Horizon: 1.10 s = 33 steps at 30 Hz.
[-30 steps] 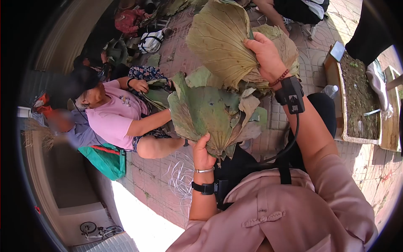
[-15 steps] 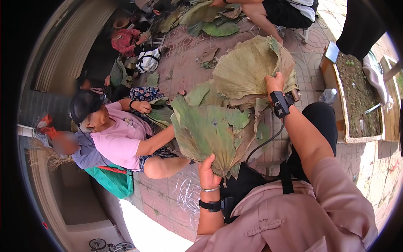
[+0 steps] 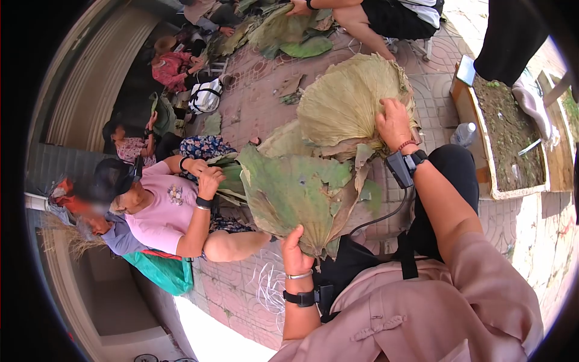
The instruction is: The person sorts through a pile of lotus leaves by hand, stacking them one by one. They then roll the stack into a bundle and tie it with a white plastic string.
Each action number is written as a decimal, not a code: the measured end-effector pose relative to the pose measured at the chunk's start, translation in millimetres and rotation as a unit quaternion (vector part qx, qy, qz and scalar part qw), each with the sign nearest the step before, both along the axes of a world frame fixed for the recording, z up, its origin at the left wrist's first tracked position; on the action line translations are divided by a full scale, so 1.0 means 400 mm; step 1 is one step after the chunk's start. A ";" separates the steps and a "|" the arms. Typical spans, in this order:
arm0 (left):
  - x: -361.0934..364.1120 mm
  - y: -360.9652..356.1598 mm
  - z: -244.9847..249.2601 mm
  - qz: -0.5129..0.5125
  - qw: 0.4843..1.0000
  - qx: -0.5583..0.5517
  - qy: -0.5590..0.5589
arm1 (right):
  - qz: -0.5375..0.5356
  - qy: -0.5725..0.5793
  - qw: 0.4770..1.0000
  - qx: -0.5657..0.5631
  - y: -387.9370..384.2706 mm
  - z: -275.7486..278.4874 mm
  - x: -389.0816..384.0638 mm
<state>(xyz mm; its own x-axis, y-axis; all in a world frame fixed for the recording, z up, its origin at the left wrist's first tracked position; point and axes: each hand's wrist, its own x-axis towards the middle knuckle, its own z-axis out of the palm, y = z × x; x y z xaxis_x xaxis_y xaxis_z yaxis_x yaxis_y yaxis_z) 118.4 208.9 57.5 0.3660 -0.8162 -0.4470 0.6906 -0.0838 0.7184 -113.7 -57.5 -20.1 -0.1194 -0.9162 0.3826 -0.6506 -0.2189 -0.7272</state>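
My left hand (image 3: 295,252) grips the stem end of a large green-brown dried leaf (image 3: 295,187), its thumb on top and its fingers hidden beneath. The leaf is spread out above that hand, with a torn hole near its right side. My right hand (image 3: 395,123) lies against a pale tan pile of dried leaves (image 3: 347,99), near its right edge; its fingers are bent and partly on the leaf surface. More brown leaf layers show between the two.
On the left a person in a pink shirt (image 3: 166,205) handles leaves close by. Other people sit farther back. A soil-filled planter box (image 3: 509,139) and a plastic bottle (image 3: 464,134) stand at right. White string (image 3: 269,283) lies on the paving.
My right hand has gone from gripping a raised leaf edge to resting on the pile, where the leaf now lies flatter. The pink-shirted person's hand has drawn back from my leaf.
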 end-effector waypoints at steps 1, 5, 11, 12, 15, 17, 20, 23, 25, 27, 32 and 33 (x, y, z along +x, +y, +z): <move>-0.003 -0.002 0.002 0.002 1.000 0.000 0.000 | 0.044 0.090 0.995 0.009 -0.002 -0.026 0.009; -0.009 0.000 0.001 0.002 1.000 -0.010 -0.020 | 0.047 0.194 0.960 0.198 0.018 -0.056 0.006; -0.019 0.002 0.008 0.003 0.999 -0.018 -0.039 | 0.036 0.137 0.975 0.172 0.017 -0.024 -0.013; -0.023 -0.003 0.011 -0.001 0.999 -0.022 -0.033 | 0.038 0.139 0.975 0.171 0.017 -0.014 -0.012; -0.015 -0.007 0.003 -0.011 1.000 -0.023 -0.017 | 0.051 0.017 0.998 -0.025 0.053 0.034 0.022; -0.021 -0.015 0.008 -0.009 1.000 -0.025 0.002 | 0.139 -0.023 0.990 -0.026 0.122 0.126 0.051; -0.027 -0.012 0.015 -0.001 0.999 -0.030 0.016 | 0.287 -0.112 0.951 -0.025 0.236 0.223 0.098; -0.032 -0.016 0.017 0.005 0.999 -0.041 -0.005 | 0.386 -0.138 0.912 -0.025 0.320 0.268 0.133; -0.030 -0.013 0.012 -0.006 0.998 -0.060 -0.023 | 0.458 -0.088 0.884 -0.022 0.359 0.266 0.147; -0.029 -0.019 0.008 -0.028 0.996 -0.085 -0.022 | 0.489 -0.045 0.871 -0.006 0.394 0.272 0.158; -0.041 -0.028 0.035 -0.011 0.995 -0.101 0.006 | 0.470 0.007 0.883 0.011 0.431 0.273 0.183; -0.041 -0.028 0.039 -0.012 0.994 -0.106 0.020 | 0.470 0.008 0.882 0.010 0.430 0.278 0.189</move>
<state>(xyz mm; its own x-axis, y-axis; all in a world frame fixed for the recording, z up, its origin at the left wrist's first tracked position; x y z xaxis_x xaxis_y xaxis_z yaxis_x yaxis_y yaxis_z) 101.9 197.5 73.2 0.3311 -0.9015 -0.2787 0.7190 0.0497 0.6933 -38.3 114.5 91.0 0.7026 -0.6135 0.3605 -0.1977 -0.6550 -0.7293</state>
